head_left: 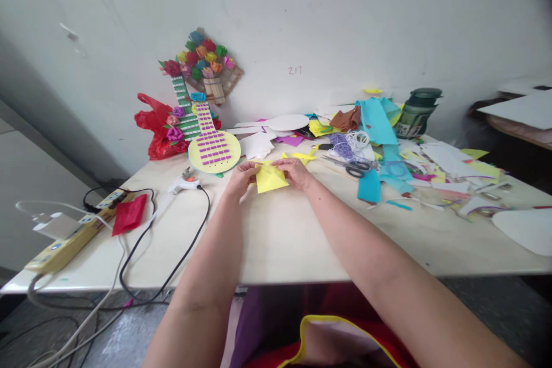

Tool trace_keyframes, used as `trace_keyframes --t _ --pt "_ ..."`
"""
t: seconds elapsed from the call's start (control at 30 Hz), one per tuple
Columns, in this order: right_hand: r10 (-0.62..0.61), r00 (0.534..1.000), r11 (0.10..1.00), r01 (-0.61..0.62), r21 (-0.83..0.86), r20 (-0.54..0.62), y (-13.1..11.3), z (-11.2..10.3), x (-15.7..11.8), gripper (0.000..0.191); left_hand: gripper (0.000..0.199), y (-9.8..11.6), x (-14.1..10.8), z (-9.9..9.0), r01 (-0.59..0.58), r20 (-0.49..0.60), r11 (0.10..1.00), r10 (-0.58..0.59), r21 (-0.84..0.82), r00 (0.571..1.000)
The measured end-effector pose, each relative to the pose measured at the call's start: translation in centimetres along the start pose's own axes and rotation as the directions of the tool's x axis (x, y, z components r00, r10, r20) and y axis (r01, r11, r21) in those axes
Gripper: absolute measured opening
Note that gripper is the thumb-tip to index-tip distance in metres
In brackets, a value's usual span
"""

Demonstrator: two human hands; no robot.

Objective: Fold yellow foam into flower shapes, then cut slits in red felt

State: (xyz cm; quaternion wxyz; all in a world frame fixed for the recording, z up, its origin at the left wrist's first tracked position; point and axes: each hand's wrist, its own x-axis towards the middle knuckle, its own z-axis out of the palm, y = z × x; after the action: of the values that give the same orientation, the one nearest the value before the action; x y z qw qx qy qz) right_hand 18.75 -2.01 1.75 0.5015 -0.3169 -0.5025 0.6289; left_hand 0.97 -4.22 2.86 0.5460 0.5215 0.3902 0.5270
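Observation:
Both hands meet over the middle of the white table (284, 241), holding one piece of yellow paper (270, 180) between them. The fingers of my left hand (245, 175) pinch its left edge, and those of my right hand (293, 171) pinch the upper right edge. The paper looks creased near the top and hangs down in a flat flap. More yellow strips (305, 157) lie just behind my right hand. To the left behind my hands stands a round yellow paper piece with purple strips (214, 151).
A glue gun (183, 185) with a black cord, a power strip (73, 241) and a red packet (130, 214) are at left. Scissors (357, 168), string (357, 141), blue paper (370, 186) and scraps cover the right. Paper flowers (202, 54) and a green bottle (417, 114) stand behind.

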Motion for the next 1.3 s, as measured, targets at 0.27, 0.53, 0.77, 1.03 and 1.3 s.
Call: trace_keyframes --t 0.27,0.53,0.77,1.03,1.3 --pt "-0.002 1.0 0.999 0.002 0.034 -0.003 0.07 -0.06 0.08 0.02 0.02 -0.35 0.25 -0.52 -0.03 0.049 0.999 0.031 -0.032 0.998" --pt "0.001 1.0 0.999 -0.001 0.032 -0.005 -0.07 0.12 -0.11 0.018 0.021 -0.45 0.36 -0.39 -0.031 -0.021 0.999 0.03 -0.019 0.999" --pt "-0.033 0.999 0.999 0.031 0.039 0.034 0.26 -0.07 0.11 0.017 0.016 -0.36 0.33 -0.16 -0.022 -0.047 1.0 0.022 -0.007 0.999" --pt "-0.035 0.999 0.999 0.035 -0.002 0.029 0.22 0.11 -0.04 0.016 0.013 -0.57 0.5 -0.2 -0.064 -0.044 0.995 0.068 0.075 0.997" --pt "-0.064 0.998 0.993 0.062 -0.097 -0.023 0.74 0.26 0.43 0.023 0.036 -0.71 0.39 -0.21 -0.116 -0.047 0.986 0.122 0.122 0.991"
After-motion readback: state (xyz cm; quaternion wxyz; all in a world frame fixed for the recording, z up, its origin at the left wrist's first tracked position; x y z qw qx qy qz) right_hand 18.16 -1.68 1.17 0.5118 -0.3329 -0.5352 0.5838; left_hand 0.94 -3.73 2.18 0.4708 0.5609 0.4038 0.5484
